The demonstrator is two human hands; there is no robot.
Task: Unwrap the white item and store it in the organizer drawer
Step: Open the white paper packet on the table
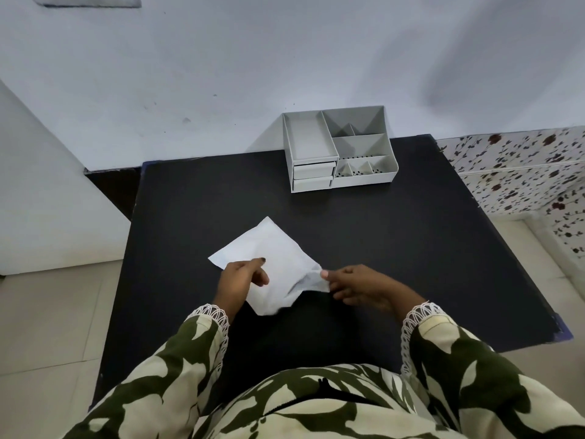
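A white wrapped item (272,255), a flat square packet, lies on the black table (395,248) near its middle. My left hand (242,280) rests on the packet's near left side, fingers curled over it. My right hand (357,288) pinches the packet's crumpled right corner between thumb and fingers. The white organizer (340,147) stands at the table's far edge against the wall. It has open compartments on top and two small drawers (313,175) at its front left, both closed.
A pale wall rises behind the table. A white cabinet side stands at the left, and floral-patterned fabric lies at the right. Tiled floor surrounds the table. My patterned sleeves fill the bottom of the view.
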